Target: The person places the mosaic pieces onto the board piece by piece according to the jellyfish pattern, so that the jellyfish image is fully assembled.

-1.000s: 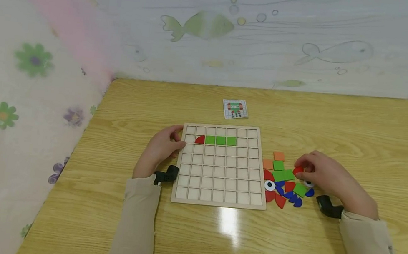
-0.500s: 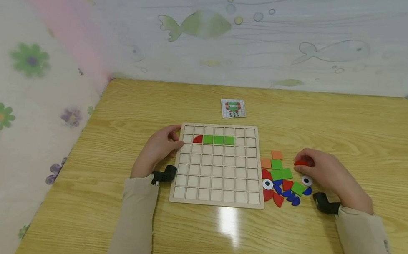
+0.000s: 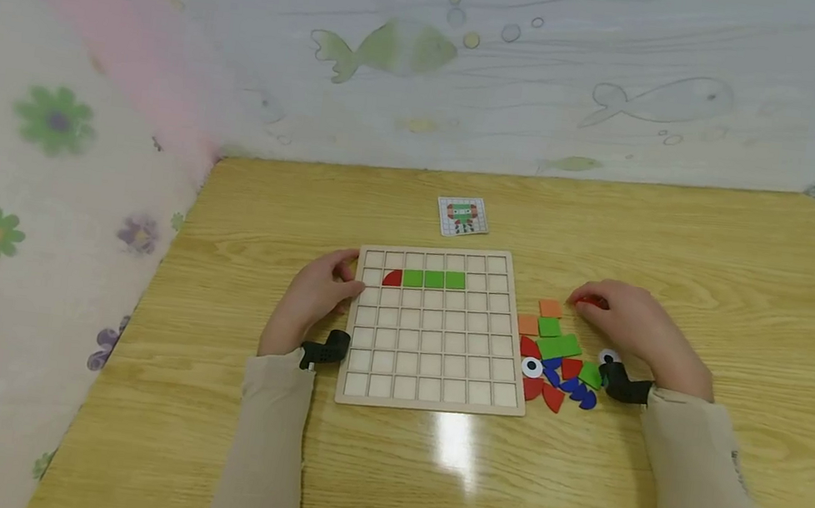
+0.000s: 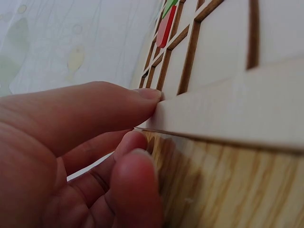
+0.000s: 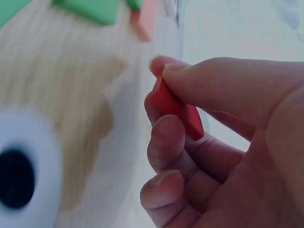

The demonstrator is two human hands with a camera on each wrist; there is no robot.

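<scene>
At the left rim of a wooden grid board (image 3: 438, 345) is my left hand (image 3: 318, 290). In the left wrist view its thumb (image 4: 128, 102) presses the rim from above, with the fingertips curled at the edge below. My right hand (image 3: 622, 320), right of the board and over the table, pinches a red tile (image 5: 175, 104) between thumb and fingers; the fingers cover part of its outline. On the board's second row, a red quarter-circle tile (image 3: 393, 278) sits left of several green square tiles (image 3: 434, 279) in a line.
Loose tiles lie right of the board: orange squares (image 3: 551, 308), green squares (image 3: 559, 346), red pieces (image 3: 553, 399), blue pieces (image 3: 588, 399) and a white eye disc (image 3: 532, 367). A picture card (image 3: 463, 216) lies behind the board. Patterned walls (image 3: 424, 105) border the wooden table (image 3: 381, 486).
My right hand, holding the red tile, has lifted from the loose pieces and moved away from me and a little left. The left hand stays at the board's rim.
</scene>
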